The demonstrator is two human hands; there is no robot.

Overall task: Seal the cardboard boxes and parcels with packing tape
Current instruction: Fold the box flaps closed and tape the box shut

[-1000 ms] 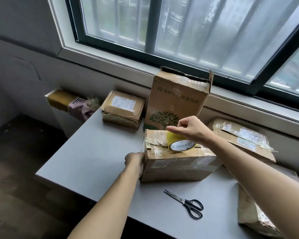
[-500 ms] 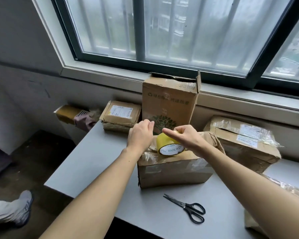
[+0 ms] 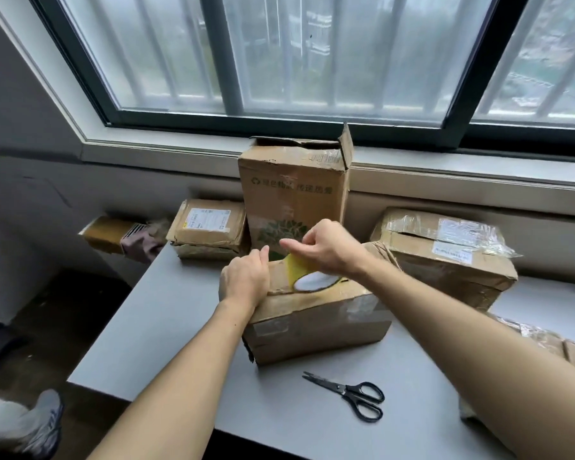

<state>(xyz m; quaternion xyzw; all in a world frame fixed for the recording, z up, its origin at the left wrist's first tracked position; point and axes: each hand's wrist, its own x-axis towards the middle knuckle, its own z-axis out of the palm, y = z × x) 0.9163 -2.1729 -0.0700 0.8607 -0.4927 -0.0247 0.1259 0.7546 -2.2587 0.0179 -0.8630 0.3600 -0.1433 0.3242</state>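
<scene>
A worn cardboard box (image 3: 319,318) lies in the middle of the grey table (image 3: 166,327). On its top sits a yellow tape roll (image 3: 304,275) with a white core. My right hand (image 3: 326,247) grips the roll from above, thumb pointing left. My left hand (image 3: 244,278) rests on the box's top left edge, right beside the roll, its fingers pointing toward the tape. Whether they touch the tape end is hidden.
Black scissors (image 3: 352,395) lie in front of the box. A tall box (image 3: 294,197) with an open top stands behind it, a labelled parcel (image 3: 210,227) at its left, wrapped parcels (image 3: 445,254) at the right. A person's shoe (image 3: 44,423) shows at the lower left.
My left hand rose from the box's left side to its top edge beside the roll. My right hand stayed on the roll and tilted it. The view shifted.
</scene>
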